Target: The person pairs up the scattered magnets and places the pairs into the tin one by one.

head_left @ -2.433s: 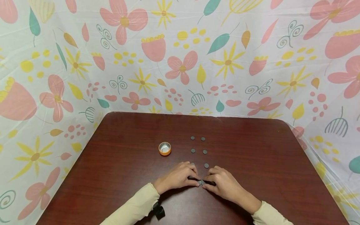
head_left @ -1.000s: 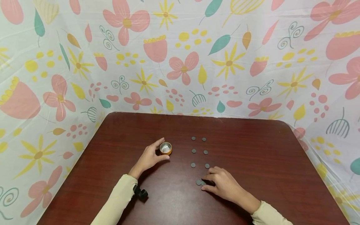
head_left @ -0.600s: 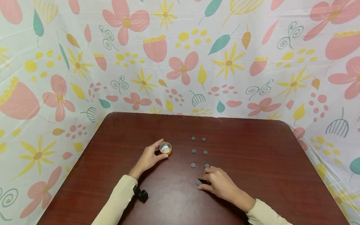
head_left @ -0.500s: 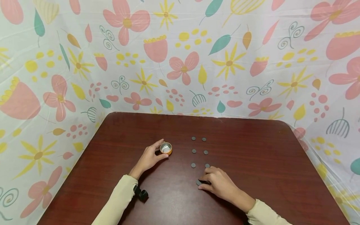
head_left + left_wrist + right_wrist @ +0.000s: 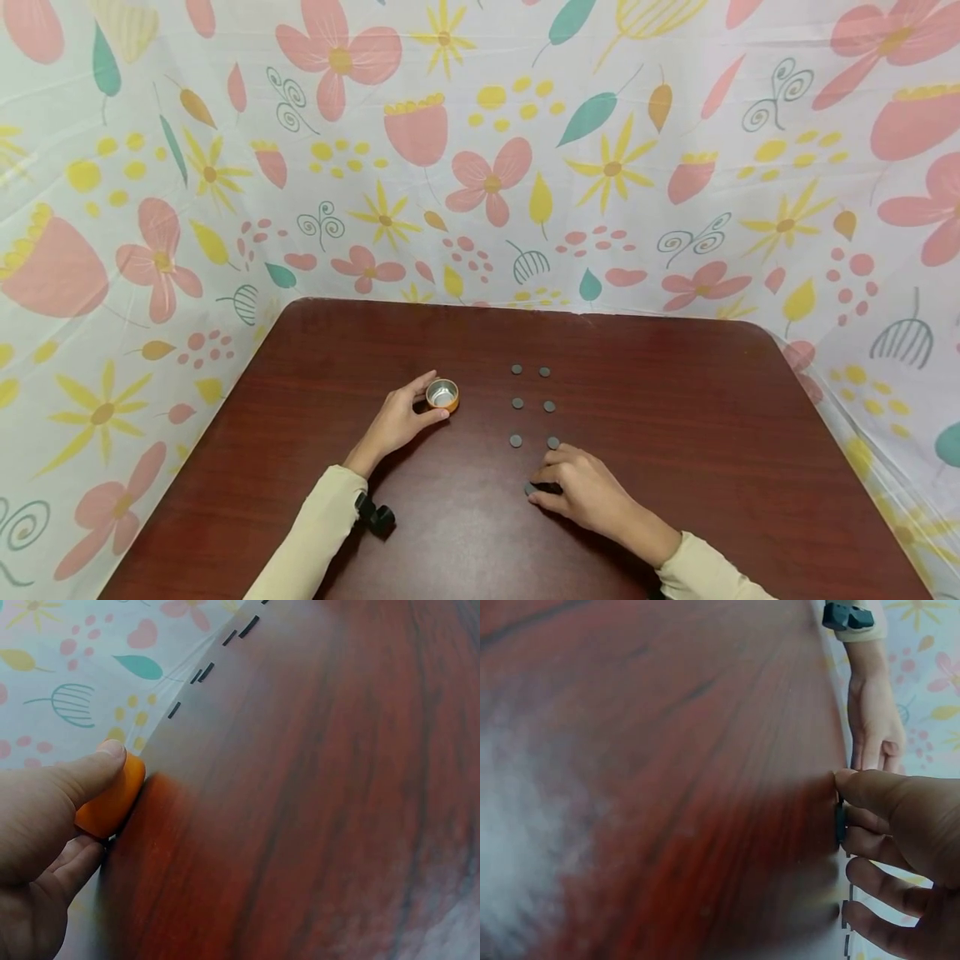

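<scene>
On the table stands a small round tin (image 5: 442, 394), orange outside and silver inside. My left hand (image 5: 395, 423) grips its left side; in the left wrist view the thumb presses on the orange wall (image 5: 120, 791). Lower right, my right hand (image 5: 581, 486) pinches a small dark grey disc (image 5: 529, 489) between thumb and fingers. In the right wrist view that disc (image 5: 841, 823) is seen edge-on at the fingertips. Whether a second disc lies under those fingers cannot be seen. Several like discs (image 5: 517, 403) lie flat in two columns beyond the right hand.
A dark red-brown wooden table (image 5: 675, 383) with rounded far corners carries everything. A white cloth (image 5: 480, 100) with flowers and leaves hangs behind it and at both sides. A black wrist camera (image 5: 375, 517) is strapped at the left sleeve.
My left hand has left the nearest discs and moved up-left to the tin, then tightened on it. My right hand has shifted slightly left, covering one of two adjoining discs and pinching.
</scene>
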`<state>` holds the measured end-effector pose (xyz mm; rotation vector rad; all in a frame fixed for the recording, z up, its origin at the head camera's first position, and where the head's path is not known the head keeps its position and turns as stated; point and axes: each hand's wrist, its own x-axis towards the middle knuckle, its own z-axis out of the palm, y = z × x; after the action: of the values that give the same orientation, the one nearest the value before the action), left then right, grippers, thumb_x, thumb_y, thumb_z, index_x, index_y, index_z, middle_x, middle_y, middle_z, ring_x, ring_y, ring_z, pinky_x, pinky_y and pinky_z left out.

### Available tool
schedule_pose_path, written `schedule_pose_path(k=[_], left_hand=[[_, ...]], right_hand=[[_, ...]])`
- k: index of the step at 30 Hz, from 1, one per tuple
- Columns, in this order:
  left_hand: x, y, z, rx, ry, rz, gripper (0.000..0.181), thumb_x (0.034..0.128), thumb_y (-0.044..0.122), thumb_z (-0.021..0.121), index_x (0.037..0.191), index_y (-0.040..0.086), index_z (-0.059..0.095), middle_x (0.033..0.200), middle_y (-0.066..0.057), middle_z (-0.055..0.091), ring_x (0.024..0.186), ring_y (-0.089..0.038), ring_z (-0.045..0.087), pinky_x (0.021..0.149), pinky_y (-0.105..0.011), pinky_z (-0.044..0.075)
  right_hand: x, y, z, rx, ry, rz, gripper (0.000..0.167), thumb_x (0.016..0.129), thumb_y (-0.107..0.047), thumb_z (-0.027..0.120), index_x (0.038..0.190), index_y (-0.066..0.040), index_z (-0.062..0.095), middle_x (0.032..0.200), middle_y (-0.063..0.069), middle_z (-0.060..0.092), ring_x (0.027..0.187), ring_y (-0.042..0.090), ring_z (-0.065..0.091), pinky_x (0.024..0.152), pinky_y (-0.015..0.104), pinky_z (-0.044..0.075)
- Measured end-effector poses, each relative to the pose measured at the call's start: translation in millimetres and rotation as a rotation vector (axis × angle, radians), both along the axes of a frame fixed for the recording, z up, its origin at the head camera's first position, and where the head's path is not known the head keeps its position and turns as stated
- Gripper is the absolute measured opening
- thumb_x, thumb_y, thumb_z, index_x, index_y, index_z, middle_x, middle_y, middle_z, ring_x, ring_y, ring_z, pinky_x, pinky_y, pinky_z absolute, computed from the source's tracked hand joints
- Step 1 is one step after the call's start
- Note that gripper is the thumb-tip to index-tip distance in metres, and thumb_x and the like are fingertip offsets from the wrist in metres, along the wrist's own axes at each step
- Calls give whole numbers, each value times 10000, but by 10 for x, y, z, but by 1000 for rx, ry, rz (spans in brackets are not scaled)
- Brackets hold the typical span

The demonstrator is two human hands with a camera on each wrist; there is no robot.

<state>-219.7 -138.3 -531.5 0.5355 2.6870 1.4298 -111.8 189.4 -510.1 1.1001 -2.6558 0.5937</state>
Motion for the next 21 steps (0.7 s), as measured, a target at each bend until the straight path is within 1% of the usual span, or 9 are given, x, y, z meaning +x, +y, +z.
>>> schedule_pose_path(k=[5,10,16,21], left_hand=[[-5,1,0,3,-4,-3,811,881,260,833,1560,74,430,1497,-132,539,1273,-318,615,1016,-450,526],[-8,-2,4,13,9,-3,801,882,257,833,1550,54,440,1483,-154,549,1261,-332,621,1011,-463,526],[-11,-9,-4,15,12,-3,804,882,263,833,1549,47,439,1486,-165,544,1260,-342,620,1008,-465,528],[-5,-7,-7,16,-1,-1,802,887,262,828,1554,51,434,1493,-159,539,1269,-331,616,1012,-459,526]], right_hand=[[-14,13,14,1,31,-8,132,791,-246,900,869,-165,831,816,-121,698,756,21,510,641,174,470],[-30,35,15,-24,33,-35,134,784,-255,905,869,-180,834,847,-130,734,802,29,545,656,182,507],[-43,59,-3,-34,63,-39,146,764,-258,916,860,-188,830,864,-129,746,823,39,572,684,213,535],[-28,69,12,-48,58,-36,139,766,-259,912,850,-191,825,863,-132,744,827,40,577,686,214,535]])
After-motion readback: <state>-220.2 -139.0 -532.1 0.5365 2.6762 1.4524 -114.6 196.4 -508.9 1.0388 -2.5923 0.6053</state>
